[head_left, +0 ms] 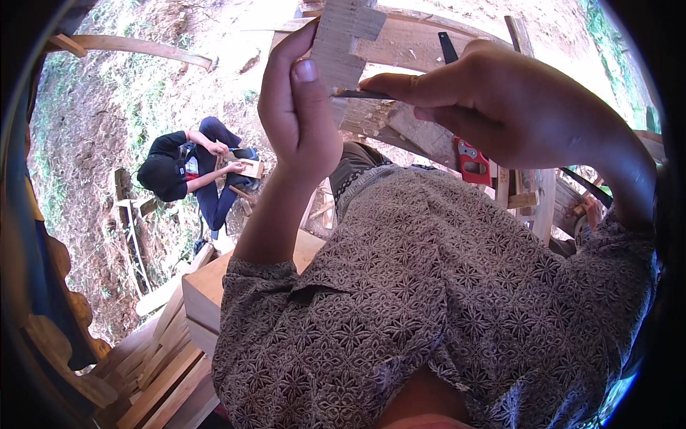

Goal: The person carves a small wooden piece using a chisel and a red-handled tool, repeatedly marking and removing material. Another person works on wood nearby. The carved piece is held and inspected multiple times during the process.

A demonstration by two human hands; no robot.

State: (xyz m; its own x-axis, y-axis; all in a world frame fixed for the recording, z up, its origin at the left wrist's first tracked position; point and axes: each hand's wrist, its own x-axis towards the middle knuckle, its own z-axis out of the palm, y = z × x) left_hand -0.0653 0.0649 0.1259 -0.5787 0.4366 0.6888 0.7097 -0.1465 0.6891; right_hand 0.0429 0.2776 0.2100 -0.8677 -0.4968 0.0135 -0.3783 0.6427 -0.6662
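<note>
Sunlit ground [78,121]: bare earth with patchy grass at the left of the frame; a co-worker [164,168] sits there, bent over a small wood block [251,168].
Notched board [339,43]: top centre, held up beyond the patterned shirt [429,286]; upper end runs out of frame.
Cut steps: from my remote feed I log stepped cuts already open along the board's right side. I judge the lower part still in work, since the tool is there. How many cuts are left, I cannot tell.
Left hand [296,114]: grasping the board from its left side, fingers mostly behind, thumb laid upward against it; forearm rises steeply from the sleeve.
Right hand [475,93]: closed on a slim dark tool [350,93], index finger stretched along it toward the board; wrist bent, forearm entering from the right edge.
Tool tip: appears to meet the board's lower part; chisel or file, I cannot tell.
Red saw handle [471,161]: right of centre, among timber, untouched.
</note>
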